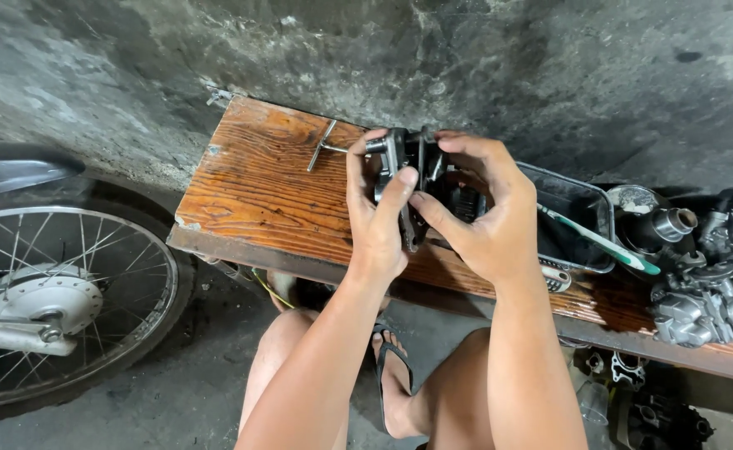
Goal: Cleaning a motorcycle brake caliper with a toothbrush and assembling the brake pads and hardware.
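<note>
My left hand [376,215] and my right hand [485,208] both grip a dark, greasy metal engine part [405,158] held up over a wooden bench [254,187]. The left thumb presses on the part's front edge, and the right thumb meets it from the other side. A metal T-handle tool [323,146] sticks out from the part's left side, over the bench. Most of the part is hidden behind my fingers.
A black tray [579,218] with a green-and-white toothbrush [601,241] sits right of my hands. Several grey engine parts [704,275] crowd the bench's right end. A spoked motorcycle wheel [50,300] stands at left. My knees and a sandalled foot [391,367] are below.
</note>
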